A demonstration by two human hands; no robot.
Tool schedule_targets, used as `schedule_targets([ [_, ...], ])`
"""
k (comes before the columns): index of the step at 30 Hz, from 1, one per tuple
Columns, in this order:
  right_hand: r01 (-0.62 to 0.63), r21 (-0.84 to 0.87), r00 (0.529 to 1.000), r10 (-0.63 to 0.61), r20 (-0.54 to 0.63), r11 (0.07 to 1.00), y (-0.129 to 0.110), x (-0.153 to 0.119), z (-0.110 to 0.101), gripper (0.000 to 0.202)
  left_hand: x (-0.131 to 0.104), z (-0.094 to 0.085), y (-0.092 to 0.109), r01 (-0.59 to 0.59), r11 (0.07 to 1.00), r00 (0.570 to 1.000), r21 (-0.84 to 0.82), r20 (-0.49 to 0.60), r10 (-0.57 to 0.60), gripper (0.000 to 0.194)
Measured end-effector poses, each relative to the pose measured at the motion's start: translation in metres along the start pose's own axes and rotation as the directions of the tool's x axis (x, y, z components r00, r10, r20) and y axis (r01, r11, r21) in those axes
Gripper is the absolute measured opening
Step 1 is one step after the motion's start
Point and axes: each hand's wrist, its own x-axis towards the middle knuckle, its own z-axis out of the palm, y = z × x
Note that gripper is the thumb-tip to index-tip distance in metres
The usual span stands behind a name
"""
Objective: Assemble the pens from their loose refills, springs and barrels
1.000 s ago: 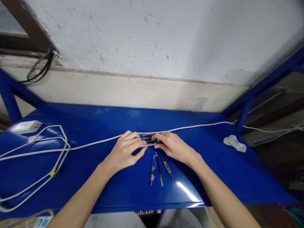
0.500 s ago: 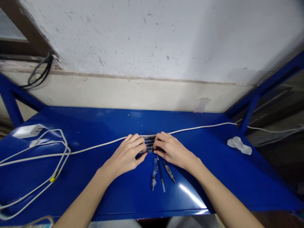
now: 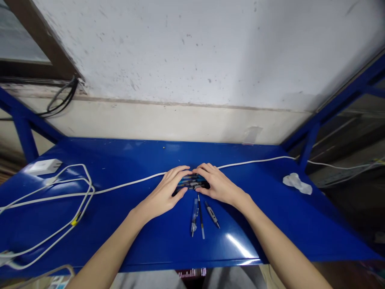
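Several pens (image 3: 194, 184) lie side by side across the blue tabletop, between my two hands. My left hand (image 3: 167, 189) cups their left end, with its thumb on the near side and its fingers on the far side. Around the right end curves my right hand (image 3: 215, 184), thumb and fingers likewise on opposite sides. Both palms hide the pens' ends. Just in front lie three separate pieces: a clear pen barrel (image 3: 195, 216), a thin dark refill (image 3: 201, 218) and a grey pen tip section (image 3: 212, 215).
A white cable (image 3: 129, 185) crosses the blue table (image 3: 144, 245) behind my hands and loops on the left. A white charger (image 3: 45, 166) sits at the far left. Crumpled white tissue (image 3: 297, 184) lies on the right. Behind the table stands a wall (image 3: 192, 120).
My fingers have stretched out and loosened a little, so more of the pens shows between my hands. The view has shifted slightly.
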Motion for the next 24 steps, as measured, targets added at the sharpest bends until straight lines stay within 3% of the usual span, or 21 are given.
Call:
schedule_targets([
  [5, -0.009, -0.003, 1.000, 0.009, 0.010, 1.000, 0.001, 0.000, -0.002, 0.055, 0.001, 0.007, 0.004, 0.021, 0.995, 0.999, -0.100, -0.037, -0.025, 0.047],
  [11, -0.028, -0.003, 0.999, 0.028, 0.019, 1.000, -0.003, -0.001, 0.001, 0.060, 0.015, 0.021, 0.003, -0.011, 0.995, 0.992, -0.099, -0.123, -0.001, 0.049],
  [15, -0.032, -0.035, 0.999, 0.033, 0.018, 0.999, -0.002, -0.001, 0.004, 0.059, 0.020, 0.017, 0.008, -0.062, 0.998, 0.980, -0.003, -0.191, 0.060, 0.047],
  [18, -0.006, -0.042, 1.000, 0.006, -0.003, 0.999, -0.004, 0.000, 0.002, 0.050, 0.011, 0.010, 0.020, -0.061, 0.992, 0.940, 0.113, -0.328, 0.095, 0.033],
  [20, 0.019, -0.048, 0.997, -0.023, -0.080, 0.999, -0.006, 0.000, 0.000, 0.037, 0.002, 0.010, 0.032, -0.001, 0.991, 0.917, 0.137, -0.395, 0.056, 0.023],
  [22, 0.013, -0.073, 0.973, -0.030, -0.228, 0.997, -0.008, 0.000, -0.001, 0.022, -0.005, 0.014, 0.044, 0.101, 0.982, 0.947, 0.158, -0.319, -0.046, 0.029],
  [24, -0.020, -0.095, 0.925, -0.018, -0.380, 0.995, -0.008, 0.000, -0.001, 0.027, -0.009, 0.019, 0.054, 0.170, 0.954, 0.970, 0.248, -0.214, -0.118, 0.036],
])
